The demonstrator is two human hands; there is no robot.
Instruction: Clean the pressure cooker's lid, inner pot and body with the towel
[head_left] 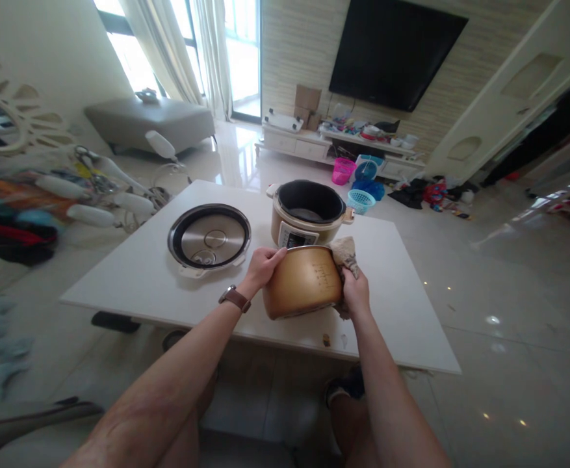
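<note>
My left hand (262, 266) grips the rim of a gold inner pot (303, 283), which is tilted on its side above the white table (133, 279). My right hand (354, 290) presses a beige cloth (345, 253) against the pot's right side. Just behind the pot stands the open rice cooker body (308, 211), its dark cavity showing. The cooker's lid (209, 240) lies upside down on the table to the left, its steel inner face up. A brown watch sits on my left wrist.
A cluttered shelf with white handles and scissors (84, 188) lies at the left. Pink and blue baskets (353, 182) stand on the floor beyond the table. A TV (394, 49) hangs above a low cabinet. Two small crumbs (326, 339) sit near the table's front edge.
</note>
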